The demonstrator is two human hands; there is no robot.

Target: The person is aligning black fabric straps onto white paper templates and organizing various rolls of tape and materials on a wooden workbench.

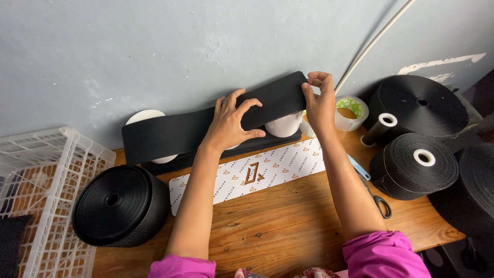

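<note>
Strap: a wide black strap [206, 126] is stretched flat against the grey wall [154, 46], above the back edge of the wooden surface [278, 221].
Long axis: it runs lengthwise along the wall, its right end tilted higher than its left.
Left hand: the left hand [231, 121] lies on the middle of the strap, fingers spread apart and pressed flat on it, not gripping.
Right hand: the right hand [319, 100] pinches the strap's right end, thumb and fingers clamped on its edge.
Behind the strap: white round spools [146, 117] show behind and below the strap; how they are fixed cannot be told.
Below the strap: a long white patterned card [247, 175] lies on the surface, nearly parallel to the strap.
Left of the strap: a black roll [121, 206] lies flat beside a white plastic crate [46, 170]; a dark cloth shows at the crate's bottom corner.
Right of the strap: a tape roll [351, 110], three large black rolls [419, 105] and scissors [378, 201] sit near the right forearm.
</note>
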